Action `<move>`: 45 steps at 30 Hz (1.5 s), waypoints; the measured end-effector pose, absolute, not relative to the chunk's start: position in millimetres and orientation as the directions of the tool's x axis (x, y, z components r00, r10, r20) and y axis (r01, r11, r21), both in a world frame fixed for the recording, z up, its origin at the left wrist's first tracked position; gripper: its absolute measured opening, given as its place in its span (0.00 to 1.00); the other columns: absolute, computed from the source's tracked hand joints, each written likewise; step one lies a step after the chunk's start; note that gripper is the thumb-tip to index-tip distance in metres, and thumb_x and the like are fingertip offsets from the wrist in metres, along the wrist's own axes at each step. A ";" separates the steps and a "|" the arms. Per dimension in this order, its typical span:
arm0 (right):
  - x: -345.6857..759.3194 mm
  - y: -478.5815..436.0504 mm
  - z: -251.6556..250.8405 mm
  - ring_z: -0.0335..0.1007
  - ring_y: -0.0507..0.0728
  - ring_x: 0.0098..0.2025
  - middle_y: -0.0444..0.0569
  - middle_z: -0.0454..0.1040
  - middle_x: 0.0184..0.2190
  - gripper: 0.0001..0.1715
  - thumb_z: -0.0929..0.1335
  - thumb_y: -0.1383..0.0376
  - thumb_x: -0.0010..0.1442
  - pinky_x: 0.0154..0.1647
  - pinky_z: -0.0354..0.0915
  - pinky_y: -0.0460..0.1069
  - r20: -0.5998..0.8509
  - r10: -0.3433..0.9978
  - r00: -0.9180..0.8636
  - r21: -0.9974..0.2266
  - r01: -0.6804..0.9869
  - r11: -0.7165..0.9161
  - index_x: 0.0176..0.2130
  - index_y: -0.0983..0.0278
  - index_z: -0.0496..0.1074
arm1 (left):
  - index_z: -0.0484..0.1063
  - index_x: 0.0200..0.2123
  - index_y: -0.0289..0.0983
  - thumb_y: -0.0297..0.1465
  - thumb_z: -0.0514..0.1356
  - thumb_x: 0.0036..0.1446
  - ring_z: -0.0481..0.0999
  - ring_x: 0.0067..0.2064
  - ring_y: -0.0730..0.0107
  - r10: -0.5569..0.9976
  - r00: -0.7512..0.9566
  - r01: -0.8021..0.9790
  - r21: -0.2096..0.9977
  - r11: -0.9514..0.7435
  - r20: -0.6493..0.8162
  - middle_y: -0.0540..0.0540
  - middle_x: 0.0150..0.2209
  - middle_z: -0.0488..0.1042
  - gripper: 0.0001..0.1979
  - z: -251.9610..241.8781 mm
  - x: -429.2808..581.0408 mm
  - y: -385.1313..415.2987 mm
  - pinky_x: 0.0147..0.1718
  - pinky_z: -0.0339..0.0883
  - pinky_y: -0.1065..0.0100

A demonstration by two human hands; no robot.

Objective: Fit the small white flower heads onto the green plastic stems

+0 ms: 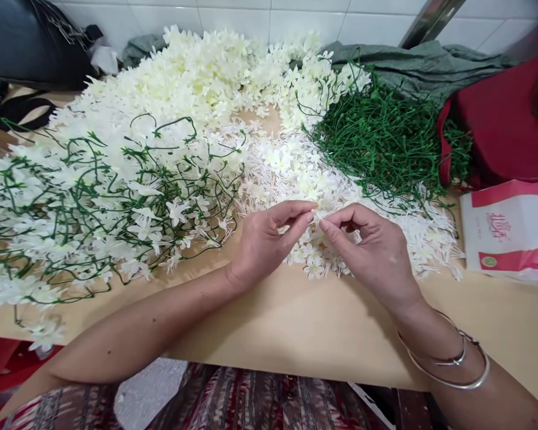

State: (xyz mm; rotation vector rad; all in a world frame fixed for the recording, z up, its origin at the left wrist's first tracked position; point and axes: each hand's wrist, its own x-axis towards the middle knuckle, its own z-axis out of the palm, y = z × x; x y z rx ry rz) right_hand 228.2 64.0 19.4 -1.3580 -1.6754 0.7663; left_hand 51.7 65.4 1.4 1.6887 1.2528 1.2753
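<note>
My left hand (pixel 271 242) and my right hand (pixel 376 254) meet over the middle of the table, thumb and forefinger pinched on each. A small white flower piece (pixel 317 217) is between their fingertips, mostly covered by them. Just beneath and behind lie loose white artificial blossoms (pixel 291 158) mixed with thin white stamen-like strands (pixel 262 173). To the left spreads a heap of white flowers on green stems (pixel 138 203). Bare green plastic stems (pixel 381 137) form a tangled pile beyond my right hand.
A large mound of cream petals (pixel 206 77) lies along the tiled wall (pixel 233 18). A black bag (pixel 31 42) stands at the back left. On the right are a red bag (pixel 511 119) and a red-and-white packet (pixel 511 230). Grey-green cloth (pixel 412 68) lies behind the stems.
</note>
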 end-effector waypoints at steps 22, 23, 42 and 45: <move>227.5 64.1 14.0 0.70 0.57 0.40 0.46 0.75 0.35 0.04 0.73 0.63 0.62 0.42 0.66 0.54 0.408 0.912 -0.036 -0.840 0.377 0.391 0.39 0.59 0.75 | 0.79 0.45 0.39 0.23 0.63 0.66 0.85 0.40 0.76 0.780 0.165 0.312 0.719 -0.621 0.603 0.50 0.40 0.86 0.08 2.6 51.6 64.2 0.41 0.79 0.75; 228.3 65.0 12.5 0.71 0.58 0.41 0.46 0.75 0.37 0.06 0.73 0.65 0.62 0.43 0.67 0.55 0.414 0.910 -0.037 -0.847 0.350 0.400 0.41 0.58 0.75 | 0.79 0.45 0.39 0.23 0.63 0.66 0.85 0.40 0.76 0.768 0.167 0.315 0.705 -0.635 0.618 0.50 0.41 0.86 0.08 3.0 51.5 64.2 0.41 0.79 0.75; 231.0 66.6 -2.4 0.77 0.57 0.47 0.48 0.80 0.41 0.02 0.69 0.66 0.66 0.50 0.70 0.54 0.333 0.919 -0.213 -0.900 0.220 0.377 0.39 0.58 0.72 | 0.70 0.48 0.37 0.26 0.58 0.67 0.83 0.49 0.70 0.869 0.141 0.357 0.794 -0.492 0.475 0.42 0.53 0.79 0.08 22.4 43.0 107.5 0.49 0.78 0.69; 230.0 67.5 -3.8 0.76 0.57 0.47 0.48 0.79 0.41 0.02 0.68 0.66 0.66 0.49 0.68 0.53 0.308 0.922 -0.235 -0.901 0.237 0.362 0.38 0.59 0.70 | 0.72 0.47 0.38 0.24 0.57 0.67 0.82 0.45 0.70 0.837 0.227 0.485 0.687 -0.541 0.498 0.43 0.50 0.80 0.08 20.2 47.1 132.7 0.46 0.76 0.68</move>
